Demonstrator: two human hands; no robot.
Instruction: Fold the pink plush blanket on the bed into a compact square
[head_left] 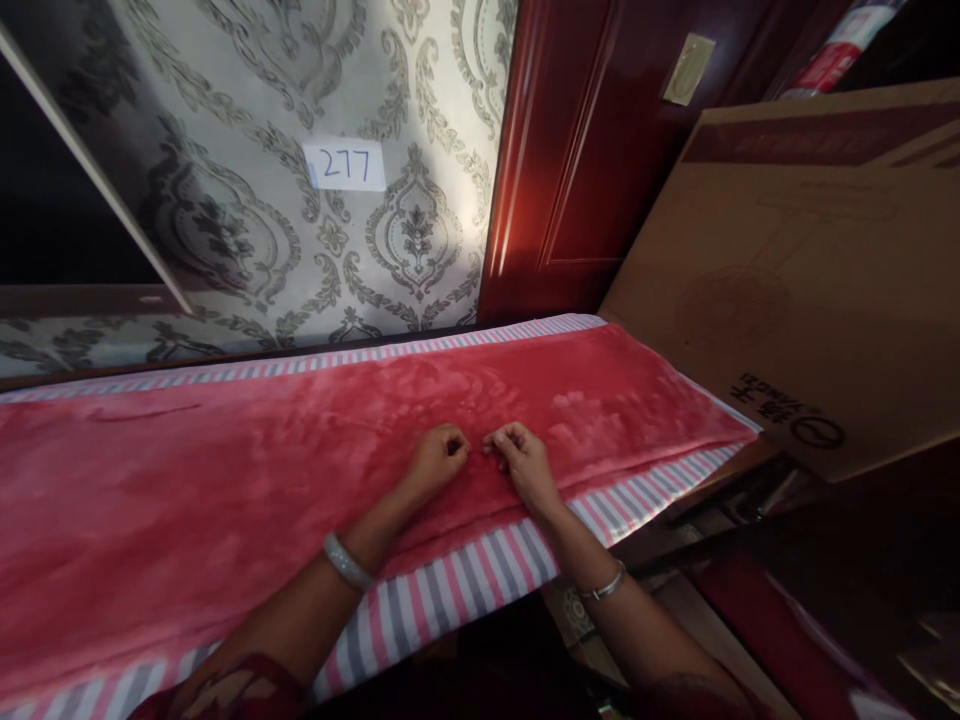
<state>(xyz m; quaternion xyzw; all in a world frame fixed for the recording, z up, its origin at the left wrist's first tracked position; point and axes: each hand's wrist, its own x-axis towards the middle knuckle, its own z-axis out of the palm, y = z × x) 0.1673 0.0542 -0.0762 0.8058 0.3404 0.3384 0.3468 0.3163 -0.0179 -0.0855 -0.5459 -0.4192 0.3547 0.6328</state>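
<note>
My left hand (439,456) is curled, thumb and fingertips pinched together, just above a plush red cloth (300,480). A short gap to its right, my right hand (523,462) has its fingers bent inward, thumb and forefinger drawn together. The two pinches face each other. Anything thin between the fingertips is too small to make out. Beneath the red cloth lies a striped sheet (480,580) in pink, grey and white, showing along the front and back edges. A bracelet circles each wrist.
A large cardboard box (750,270) stands at the right end of the table. Behind is a patterned wall with a paper label (343,164) reading 277, beside a dark red wooden door (577,150). A dark screen (67,190) stands at the back left.
</note>
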